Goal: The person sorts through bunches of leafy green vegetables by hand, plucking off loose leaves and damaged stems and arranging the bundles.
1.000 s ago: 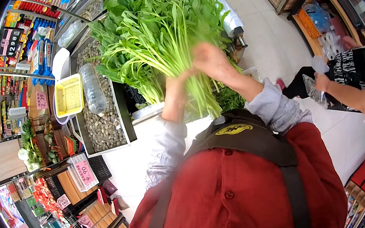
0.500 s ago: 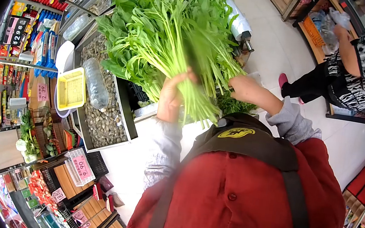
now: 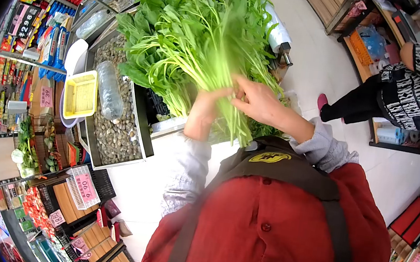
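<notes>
My left hand is wrapped round the stems of a bunch of leafy greens, whose leaves point away from me and whose cut ends hang toward my apron. My right hand is at the right side of the same stems, thumb and fingers against them; whether it grips any is hard to tell through the blur. Under and behind the bunch lies a heap of more greens. Its leaves blur near the middle.
Left of the greens, a metal tray of shellfish holds a plastic bottle, with a yellow basket beside it. A plastic roll is at the heap's right. Another person stands by shelves at the right.
My right hand has come back from the right side of the heap to the bunch's stems. The other person's arm has lowered from the shelf. The view has shifted slightly.
</notes>
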`<move>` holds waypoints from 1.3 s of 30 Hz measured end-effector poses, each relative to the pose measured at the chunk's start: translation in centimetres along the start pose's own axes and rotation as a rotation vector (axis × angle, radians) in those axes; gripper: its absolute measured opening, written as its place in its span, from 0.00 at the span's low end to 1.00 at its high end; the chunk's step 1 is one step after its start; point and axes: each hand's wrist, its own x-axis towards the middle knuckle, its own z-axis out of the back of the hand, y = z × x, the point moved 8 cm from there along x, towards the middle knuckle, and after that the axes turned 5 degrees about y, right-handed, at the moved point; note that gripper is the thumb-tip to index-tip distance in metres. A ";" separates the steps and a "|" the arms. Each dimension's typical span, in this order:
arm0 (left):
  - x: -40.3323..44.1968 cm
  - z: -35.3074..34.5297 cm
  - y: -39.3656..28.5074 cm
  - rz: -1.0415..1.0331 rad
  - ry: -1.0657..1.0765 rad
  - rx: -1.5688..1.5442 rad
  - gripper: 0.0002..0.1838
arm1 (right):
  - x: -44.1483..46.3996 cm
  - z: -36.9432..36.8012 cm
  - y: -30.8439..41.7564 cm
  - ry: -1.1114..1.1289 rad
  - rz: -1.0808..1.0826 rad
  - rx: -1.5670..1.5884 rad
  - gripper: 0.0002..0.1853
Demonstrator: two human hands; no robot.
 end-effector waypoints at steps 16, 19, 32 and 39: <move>-1.0 -1.9 0.1 0.081 -0.109 0.037 0.21 | -0.8 -1.6 -0.7 0.062 -0.101 -0.145 0.45; -3.0 -3.8 -2.3 -0.059 -0.055 0.002 0.23 | -1.1 -1.0 1.3 0.119 -0.101 -0.056 0.46; -6.4 -0.1 -6.0 -0.336 -0.191 0.252 0.18 | 2.6 -0.8 6.0 0.040 0.124 0.216 0.48; -5.2 -1.2 -3.6 -0.208 -0.414 1.312 0.22 | 6.7 -6.8 -2.1 -0.018 -0.014 0.808 0.28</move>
